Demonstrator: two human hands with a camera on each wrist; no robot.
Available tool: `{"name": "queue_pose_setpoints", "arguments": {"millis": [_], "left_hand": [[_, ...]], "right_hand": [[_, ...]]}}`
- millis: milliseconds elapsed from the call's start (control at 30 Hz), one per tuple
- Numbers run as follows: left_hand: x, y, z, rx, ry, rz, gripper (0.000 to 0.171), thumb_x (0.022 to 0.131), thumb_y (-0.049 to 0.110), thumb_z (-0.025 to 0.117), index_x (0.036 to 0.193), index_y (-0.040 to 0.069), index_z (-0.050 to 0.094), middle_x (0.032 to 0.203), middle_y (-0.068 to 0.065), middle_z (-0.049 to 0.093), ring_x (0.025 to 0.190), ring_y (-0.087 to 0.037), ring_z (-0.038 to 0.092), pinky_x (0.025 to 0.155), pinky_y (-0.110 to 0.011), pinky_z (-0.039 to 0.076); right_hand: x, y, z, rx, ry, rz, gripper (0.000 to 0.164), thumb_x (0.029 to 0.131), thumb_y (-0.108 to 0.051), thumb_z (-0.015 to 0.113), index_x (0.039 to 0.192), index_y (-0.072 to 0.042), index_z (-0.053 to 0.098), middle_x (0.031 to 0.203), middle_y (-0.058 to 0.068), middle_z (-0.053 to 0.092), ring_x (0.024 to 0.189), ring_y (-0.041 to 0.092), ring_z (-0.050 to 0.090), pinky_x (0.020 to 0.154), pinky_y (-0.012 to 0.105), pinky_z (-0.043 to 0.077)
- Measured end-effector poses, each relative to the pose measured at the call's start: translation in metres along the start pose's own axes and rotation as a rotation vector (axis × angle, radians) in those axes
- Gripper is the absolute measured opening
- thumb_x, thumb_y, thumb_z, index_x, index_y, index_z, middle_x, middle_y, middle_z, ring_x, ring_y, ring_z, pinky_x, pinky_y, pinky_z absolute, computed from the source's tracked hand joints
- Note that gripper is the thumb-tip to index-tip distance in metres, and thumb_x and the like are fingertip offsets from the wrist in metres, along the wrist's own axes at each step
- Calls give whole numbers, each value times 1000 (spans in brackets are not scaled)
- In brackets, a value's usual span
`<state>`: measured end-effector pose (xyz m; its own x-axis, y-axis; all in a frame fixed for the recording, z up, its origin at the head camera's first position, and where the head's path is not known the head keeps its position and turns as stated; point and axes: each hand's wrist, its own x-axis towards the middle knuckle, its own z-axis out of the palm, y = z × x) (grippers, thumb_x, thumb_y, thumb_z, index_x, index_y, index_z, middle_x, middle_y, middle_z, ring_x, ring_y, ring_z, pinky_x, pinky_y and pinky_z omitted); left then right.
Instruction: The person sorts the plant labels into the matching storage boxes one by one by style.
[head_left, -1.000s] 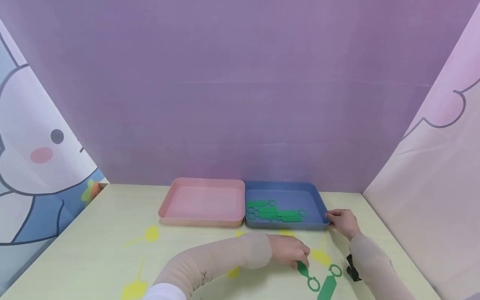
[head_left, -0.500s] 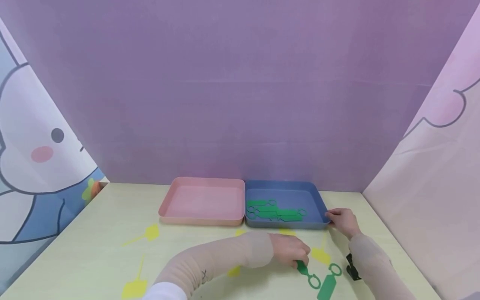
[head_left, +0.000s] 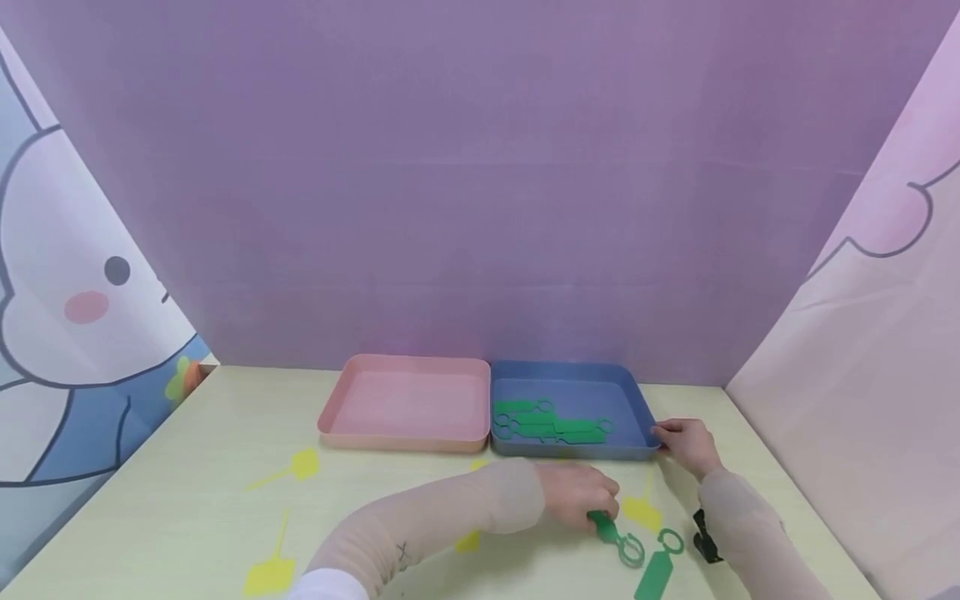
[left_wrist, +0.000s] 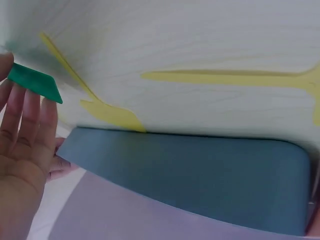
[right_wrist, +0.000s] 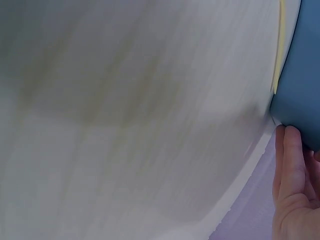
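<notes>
My left hand (head_left: 577, 496) pinches a flat green ring tag (head_left: 603, 527) by its wide end, thumb against fingers, just over the table; its ring points to the lower right. In the left wrist view the tag (left_wrist: 36, 82) lies across the fingertips under the thumb. My right hand (head_left: 688, 443) grips the front right corner of the blue tray (head_left: 600, 452) between thumb and fingers. Several green ring tags (head_left: 579, 429) lie flat in that tray, mostly toward its left side. Another green tag (head_left: 655, 575) rests on the table right of my left hand.
An empty pink tray (head_left: 405, 444) stands against the blue tray's left side. Yellow stake labels (head_left: 303, 464) are scattered on the table, some partly under my left arm. A small black object (head_left: 705, 542) lies beside my right forearm. A purple cloth (head_left: 480, 208) hangs behind.
The green tag in my left hand has risen slightly and its ring has shifted up. My right hand stays at the tray corner.
</notes>
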<state>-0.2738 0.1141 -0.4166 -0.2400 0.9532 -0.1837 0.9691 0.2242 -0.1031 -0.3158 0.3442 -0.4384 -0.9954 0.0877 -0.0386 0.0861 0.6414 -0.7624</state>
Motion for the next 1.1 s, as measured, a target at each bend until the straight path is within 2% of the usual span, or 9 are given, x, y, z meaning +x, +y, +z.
{"name": "queue_pose_setpoints", "arguments": {"millis": [167,300,500,700,900,1100], "left_hand": [[-10,-7,-6,-40,75,-92,19,84,27,65,103,28,67,87,13,53,71,2,47,61,-9,38],[-16,-17,-11,-86,123,-155,19,85,24,64,104,27,66,91,13,56,73,2,47,62,-9,38],[-18,-35,-17,-170,180,-235,25,82,24,67,107,24,67,99,13,60,84,3,55,74,-10,43],[-17,-54,-17,-247,217,-365,29,82,26,68,110,22,66,106,11,62,95,-1,58,83,-17,46],[-11,-74,-15,-318,213,-492,28,82,25,68,110,21,67,107,10,65,96,-3,59,81,-18,47],[-4,-92,-19,-363,170,-571,30,84,23,66,113,20,66,109,8,65,98,-6,60,80,-19,49]], "right_hand": [[0,0,-1,8,-1,-16,34,90,-10,54,111,16,56,101,30,63,70,16,67,64,29,55],[1,0,0,10,-3,-22,34,90,-11,54,111,16,57,102,30,63,71,16,67,65,29,55],[1,0,0,4,0,-17,34,90,-11,53,111,15,57,101,29,63,71,15,66,65,29,54],[2,3,2,12,-8,-6,33,90,-11,53,111,15,57,100,28,64,72,15,66,65,29,54],[1,4,3,5,-15,-11,33,89,-11,54,110,15,57,100,28,64,71,15,66,66,29,54],[2,4,1,-8,-16,-13,34,90,-11,54,112,15,56,103,29,63,74,17,67,68,31,55]]}}
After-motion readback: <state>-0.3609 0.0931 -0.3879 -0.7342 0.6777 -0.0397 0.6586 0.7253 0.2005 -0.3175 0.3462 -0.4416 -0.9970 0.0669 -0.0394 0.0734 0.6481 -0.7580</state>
